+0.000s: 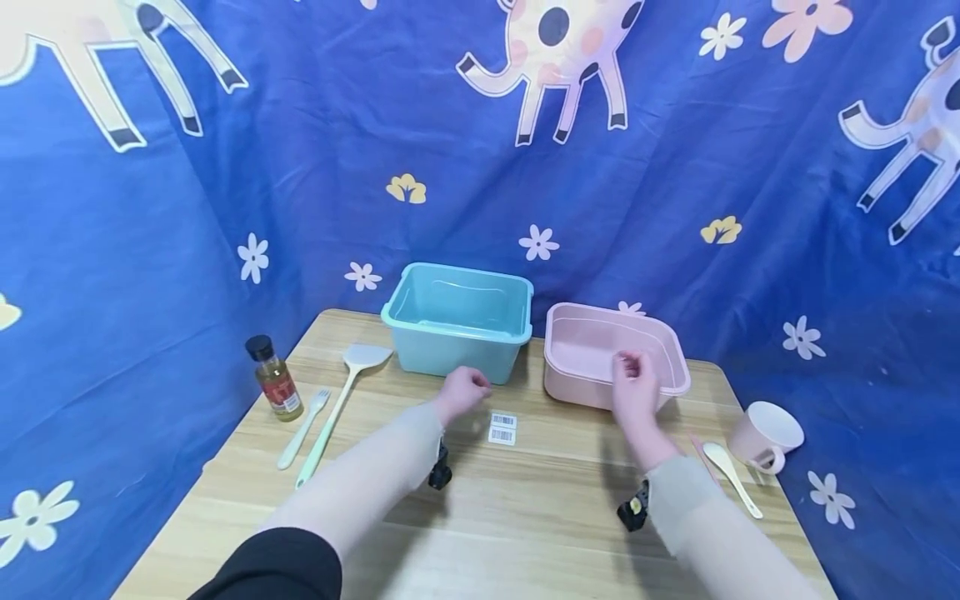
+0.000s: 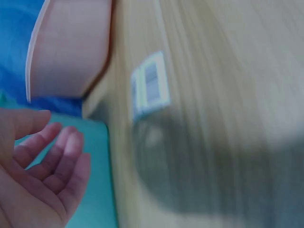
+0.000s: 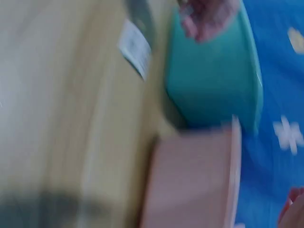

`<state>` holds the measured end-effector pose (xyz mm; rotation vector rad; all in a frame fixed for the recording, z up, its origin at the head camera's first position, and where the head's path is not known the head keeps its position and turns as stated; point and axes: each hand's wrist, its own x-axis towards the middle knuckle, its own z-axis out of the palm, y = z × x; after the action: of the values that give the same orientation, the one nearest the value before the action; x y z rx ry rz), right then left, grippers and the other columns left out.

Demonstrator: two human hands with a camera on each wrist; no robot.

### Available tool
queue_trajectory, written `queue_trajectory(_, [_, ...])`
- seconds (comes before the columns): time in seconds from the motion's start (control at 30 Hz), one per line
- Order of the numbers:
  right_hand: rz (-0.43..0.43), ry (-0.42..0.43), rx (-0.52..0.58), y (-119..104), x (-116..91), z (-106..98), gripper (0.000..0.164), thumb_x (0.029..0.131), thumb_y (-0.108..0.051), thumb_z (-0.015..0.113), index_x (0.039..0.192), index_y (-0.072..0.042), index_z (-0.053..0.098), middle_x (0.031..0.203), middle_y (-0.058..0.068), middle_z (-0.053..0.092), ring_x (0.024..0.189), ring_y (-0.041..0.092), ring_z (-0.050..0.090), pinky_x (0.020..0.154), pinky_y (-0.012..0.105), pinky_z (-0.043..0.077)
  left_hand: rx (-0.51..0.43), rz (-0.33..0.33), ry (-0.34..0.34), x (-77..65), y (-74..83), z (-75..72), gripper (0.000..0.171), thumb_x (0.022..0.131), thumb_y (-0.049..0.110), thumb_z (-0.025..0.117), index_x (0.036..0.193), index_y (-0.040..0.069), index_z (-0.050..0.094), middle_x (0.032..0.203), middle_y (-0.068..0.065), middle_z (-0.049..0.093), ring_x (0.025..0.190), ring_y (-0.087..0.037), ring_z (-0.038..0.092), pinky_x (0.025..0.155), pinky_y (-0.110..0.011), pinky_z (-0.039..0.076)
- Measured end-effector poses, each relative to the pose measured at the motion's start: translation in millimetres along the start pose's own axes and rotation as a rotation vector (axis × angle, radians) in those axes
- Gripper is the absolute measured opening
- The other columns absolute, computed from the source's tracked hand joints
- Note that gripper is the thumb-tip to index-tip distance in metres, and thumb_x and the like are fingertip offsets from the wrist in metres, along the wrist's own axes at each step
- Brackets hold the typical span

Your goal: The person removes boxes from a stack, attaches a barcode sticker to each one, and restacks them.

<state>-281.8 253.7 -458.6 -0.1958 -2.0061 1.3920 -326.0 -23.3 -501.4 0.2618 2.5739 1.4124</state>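
Note:
My left hand [image 1: 462, 393] hovers near the front wall of the blue plastic basin [image 1: 457, 354]. In the left wrist view its fingers [image 2: 52, 156] bend loosely, with nothing between them and the thumb. My right hand [image 1: 636, 387] is at the front of the pink basin [image 1: 577, 385], overlapping its rim in the head view. Its fingers look bent and blurred, and no object shows in them. Only a small part of that hand enters the right wrist view, at the lower right corner. A white barcode label [image 1: 502, 428] lies flat on the table between the hands.
Left on the wooden table [image 1: 487, 533] are a black-capped bottle [image 1: 279, 385], a fork [image 1: 303, 429] and a green-handled spatula [image 1: 341, 408]. At right stand a pink mug [image 1: 765, 435], a white spoon [image 1: 731, 475] and a thin pink utensil [image 1: 703, 457]. A blue patterned curtain [image 1: 450, 225] hangs behind.

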Motion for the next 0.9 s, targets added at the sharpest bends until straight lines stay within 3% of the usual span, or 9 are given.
queue_trajectory(0.1, [0.071, -0.225, -0.020, 1, -28, 23, 0.011, 0.092, 0.001, 0.061, 0.101, 0.007, 0.063, 0.086, 0.011, 0.060, 0.078, 0.015, 0.054, 0.071, 0.023, 0.044, -0.042, -0.073, -0.013, -7.6, -12.3, -4.9, 0.015, 0.089, 0.002, 0.066, 0.101, -0.006, 0.068, 0.089, -0.013, 0.067, 0.083, -0.030, 0.067, 0.076, -0.038, 0.055])
queue_trajectory(0.2, [0.230, -0.455, -0.019, 10, -52, 43, 0.019, 0.092, 0.002, 0.058, 0.109, 0.011, 0.061, 0.093, 0.017, 0.062, 0.084, 0.028, 0.060, 0.074, 0.031, 0.051, -0.092, -0.116, -0.044, -12.1, -22.1, -1.5, 0.019, 0.089, 0.001, 0.064, 0.106, -0.008, 0.067, 0.092, -0.020, 0.068, 0.088, -0.037, 0.067, 0.078, -0.041, 0.056])
queue_trajectory(0.27, [0.346, -0.569, 0.002, 17, -67, 54, 0.028, 0.092, 0.003, 0.055, 0.118, 0.015, 0.056, 0.096, 0.021, 0.061, 0.084, 0.033, 0.061, 0.073, 0.037, 0.054, -0.141, -0.140, -0.062, -16.4, -24.0, 2.2, 0.022, 0.090, 0.000, 0.064, 0.109, -0.010, 0.065, 0.098, -0.024, 0.068, 0.090, -0.038, 0.067, 0.079, -0.043, 0.056])
queue_trajectory(0.33, [0.438, -0.642, 0.021, 23, -80, 62, 0.037, 0.093, 0.002, 0.053, 0.126, 0.018, 0.051, 0.099, 0.020, 0.060, 0.081, 0.029, 0.061, 0.071, 0.037, 0.054, -0.193, -0.163, -0.073, -20.3, -25.0, 5.8, 0.024, 0.090, -0.002, 0.064, 0.111, -0.013, 0.063, 0.103, -0.027, 0.067, 0.094, -0.040, 0.066, 0.080, -0.043, 0.056])
queue_trajectory(0.47, [0.545, -0.702, 0.055, 32, -97, 74, 0.051, 0.091, -0.001, 0.051, 0.137, 0.018, 0.040, 0.103, 0.020, 0.058, 0.075, 0.021, 0.057, 0.062, 0.031, 0.048, -0.285, -0.210, -0.070, -23.4, -28.3, 13.9, 0.026, 0.090, -0.003, 0.063, 0.112, -0.016, 0.060, 0.105, -0.028, 0.065, 0.098, -0.040, 0.065, 0.084, -0.045, 0.055])
queue_trajectory(0.6, [0.619, -0.686, 0.137, 38, -104, 80, 0.051, 0.093, 0.000, 0.051, 0.137, 0.021, 0.036, 0.121, 0.033, 0.054, 0.094, 0.031, 0.063, 0.081, 0.038, 0.052, -0.374, -0.246, -0.046, -22.1, -33.7, 22.0, 0.022, 0.090, -0.004, 0.062, 0.108, -0.015, 0.060, 0.105, -0.028, 0.066, 0.099, -0.040, 0.065, 0.084, -0.047, 0.055])
queue_trajectory(0.7, [0.675, -0.658, 0.209, 40, -107, 81, 0.050, 0.095, 0.002, 0.050, 0.136, 0.024, 0.034, 0.133, 0.038, 0.046, 0.117, 0.042, 0.055, 0.100, 0.048, 0.044, -0.427, -0.267, -0.019, -21.3, -36.6, 27.8, 0.021, 0.087, -0.007, 0.063, 0.106, -0.015, 0.060, 0.103, -0.027, 0.067, 0.097, -0.040, 0.066, 0.081, -0.046, 0.056])
queue_trajectory(0.8, [0.733, -0.639, 0.263, 39, -108, 82, 0.049, 0.097, 0.001, 0.048, 0.138, 0.022, 0.032, 0.137, 0.038, 0.044, 0.124, 0.044, 0.049, 0.104, 0.049, 0.040, -0.435, -0.289, 0.022, -19.9, -38.0, 34.1, 0.019, 0.084, -0.008, 0.065, 0.102, -0.013, 0.062, 0.095, -0.023, 0.068, 0.090, -0.035, 0.068, 0.076, -0.041, 0.057])
queue_trajectory(0.9, [0.764, -0.632, 0.294, 37, -108, 82, 0.048, 0.098, 0.001, 0.047, 0.139, 0.021, 0.032, 0.137, 0.036, 0.045, 0.125, 0.042, 0.049, 0.105, 0.048, 0.039, -0.380, -0.292, 0.066, -18.3, -39.0, 40.9, 0.018, 0.081, -0.008, 0.069, 0.098, -0.012, 0.066, 0.085, -0.017, 0.068, 0.078, -0.028, 0.067, 0.067, -0.035, 0.057])
